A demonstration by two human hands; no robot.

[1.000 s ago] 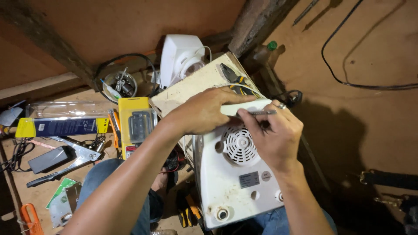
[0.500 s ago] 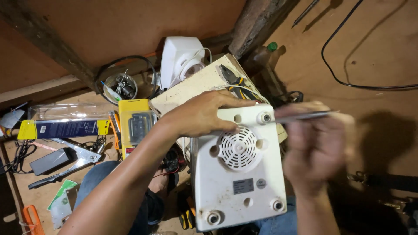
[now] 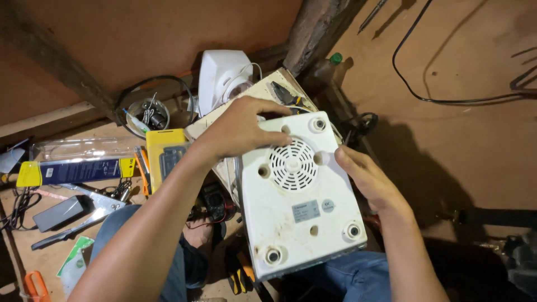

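Floor [image 3: 458, 140]: brown boards carried everything; a black cable [image 3: 447, 100] looped across the upper right part.
White appliance base [image 3: 299, 193]: lay upside down across the person's lap, its underside up, with a round vent grille in the middle and round feet at the corners.
Left hand [image 3: 243, 131]: lay palm down on the top left part of the white appliance base, fingers spread wide and flat, fingertips just beside the grille; it gripped nothing.
Right hand [image 3: 366, 179]: rested against the right edge of the base, fingers loosely open and curled toward the grille, holding nothing.
White housing [image 3: 221, 78]: stood beyond the base, near the wall.
Blue and yellow package [image 3: 75, 170]: lay flat at the left.
Yellow case [image 3: 165, 154]: stood just left of the left forearm.
Round container [image 3: 146, 114]: held small metal parts, behind the yellow case.
Pliers [image 3: 288, 95]: lay on a pale board just above the base.
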